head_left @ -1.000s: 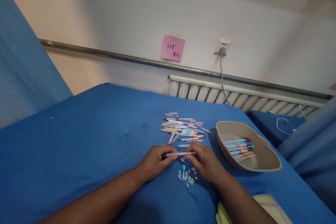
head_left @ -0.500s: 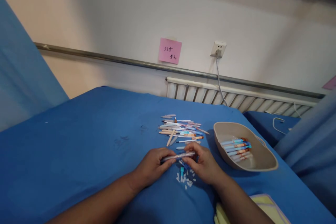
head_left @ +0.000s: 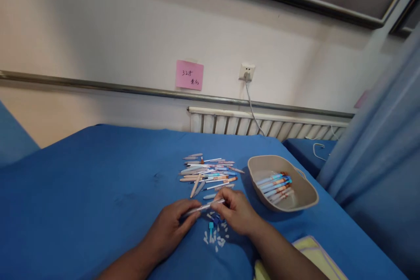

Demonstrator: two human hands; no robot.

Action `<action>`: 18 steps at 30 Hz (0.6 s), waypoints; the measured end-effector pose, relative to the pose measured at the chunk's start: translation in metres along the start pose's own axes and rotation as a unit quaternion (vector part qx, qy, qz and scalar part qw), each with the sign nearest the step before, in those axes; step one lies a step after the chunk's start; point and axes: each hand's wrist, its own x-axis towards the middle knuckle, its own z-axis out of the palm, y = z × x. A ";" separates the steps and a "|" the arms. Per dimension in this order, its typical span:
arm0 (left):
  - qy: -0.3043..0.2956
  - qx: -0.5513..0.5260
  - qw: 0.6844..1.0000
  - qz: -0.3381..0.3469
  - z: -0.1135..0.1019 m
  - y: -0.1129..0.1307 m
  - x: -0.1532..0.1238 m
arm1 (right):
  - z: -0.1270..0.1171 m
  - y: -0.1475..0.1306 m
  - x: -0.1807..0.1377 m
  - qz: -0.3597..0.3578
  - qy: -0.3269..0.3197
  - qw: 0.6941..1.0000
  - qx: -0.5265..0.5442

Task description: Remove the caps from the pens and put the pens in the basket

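Between my two hands lies a slim pale pen, held almost level over the blue cloth. Thumb and fingers of my left hand pinch its left end. My right hand grips the other end, its fingertips partly covering it. Just beyond my hands is a loose pile of pen parts, with barrels, white refills and brown-tipped pieces. Below the held pen are small white tips, a turquoise cap piece and dark blue pieces.
To the right stands a beige basket with several pens inside. A yellow cloth lies by my right forearm. Behind the blue-covered bed are a radiator and a wall socket. A blue curtain hangs at the right.
The camera view has turned right and tilted up, so things sit further left. My right hand has shifted its grip along the pen, and more of its fingers are curled together.
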 end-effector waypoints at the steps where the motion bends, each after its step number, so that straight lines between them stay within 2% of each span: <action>1: 0.002 0.006 1.000 0.003 0.000 -0.001 0.000 | 0.000 0.000 0.000 -0.005 0.001 1.000 -0.012; 7: 0.004 0.058 0.998 0.014 0.000 -0.001 0.000 | -0.002 -0.003 0.000 -0.045 -0.011 0.994 -0.100; 10: 0.002 0.054 0.999 -0.004 -0.002 -0.004 0.002 | -0.005 -0.003 0.003 -0.031 0.018 0.993 -0.111; 13: 0.056 0.049 0.997 -0.024 -0.006 -0.008 0.008 | -0.007 -0.001 0.008 0.010 0.059 0.992 -0.107; 15: 0.103 0.043 0.993 -0.025 -0.008 -0.005 0.017 | -0.007 0.001 0.012 0.026 0.063 0.991 -0.116; 18: 0.123 0.046 0.991 0.010 -0.009 0.019 0.041 | -0.007 0.004 0.017 0.026 0.051 0.987 -0.149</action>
